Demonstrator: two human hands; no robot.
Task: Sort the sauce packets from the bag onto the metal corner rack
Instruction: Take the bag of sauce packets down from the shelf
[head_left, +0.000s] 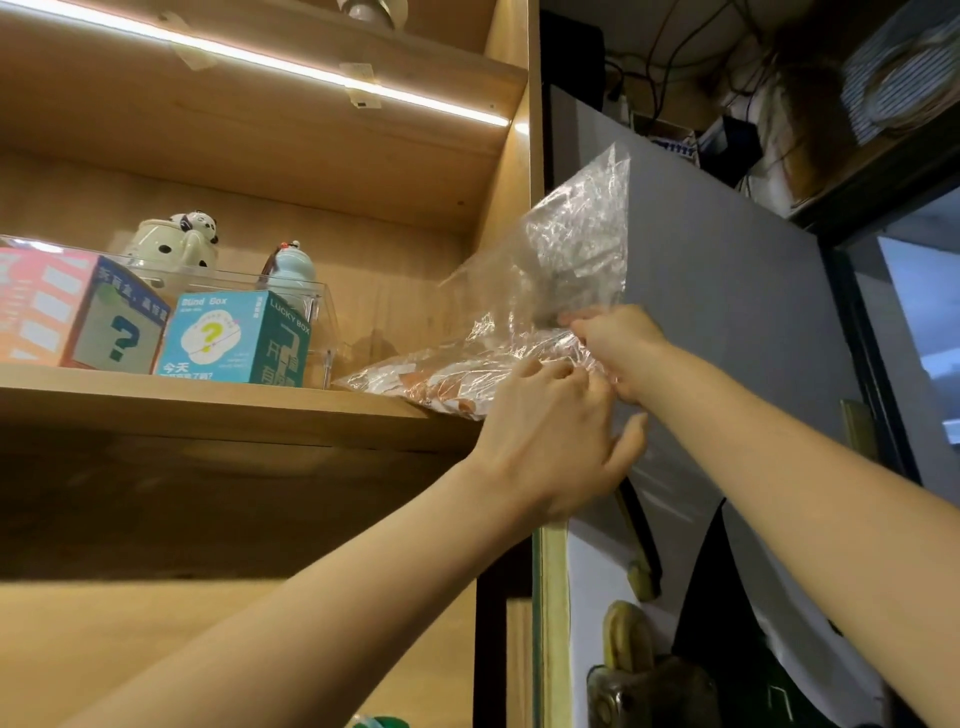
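Clear plastic bag (550, 291) lying at right end of wooden shelf (208, 400), orange-white sauce packets (447, 387) inside. Left hand (550, 447) and right hand (615, 345) both pinching crumpled film at bag mouth. Advisable: spread mouth apart gently, keep bag flat on shelf, avoid spilling over edge. Metal corner rack not in view.

One view only, from the person's head, tilted upward and forward rather than down; it looks from below at a wooden shelf (218, 400) on the left, seeing its underside, and at a grey panel (727, 291) on the right; both forearms reach up and away from the lens, near it, wide-angle bending at the edges
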